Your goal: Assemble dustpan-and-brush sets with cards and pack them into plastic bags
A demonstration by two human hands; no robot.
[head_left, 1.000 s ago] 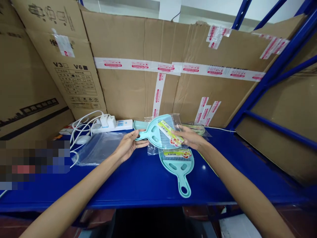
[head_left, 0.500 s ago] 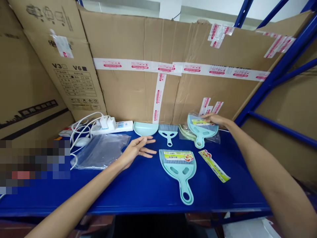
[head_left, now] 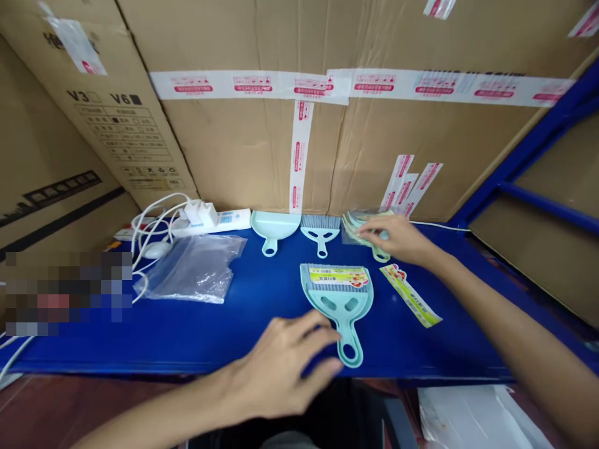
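Note:
My left hand [head_left: 299,358] is open, its fingers apart and bent beside the handle of a light blue dustpan [head_left: 309,300]. A matching brush [head_left: 349,315] lies nested in that dustpan, with a yellow-green printed label [head_left: 339,276] across its bristles. At the back right, my right hand [head_left: 395,237] is over a stack of dustpan sets [head_left: 381,254], pale green and light blue, partly in clear plastic. Its fingers are loosely bent and apart, and they cover much of the stack. A loose label strip [head_left: 412,296] lies in front of this hand.
Another dustpan [head_left: 275,226] and a brush [head_left: 321,234] lie along the cardboard wall [head_left: 234,162]. To the left are a clear plastic bag [head_left: 196,268], a white power strip [head_left: 234,219] and tangled cables [head_left: 154,221]. The blue table's [head_left: 187,343] front edge is close.
My left hand has come back toward the front edge, near the dustpan handle. The wrapped light blue set under my right hand has shifted back onto the stack. The view has tilted down.

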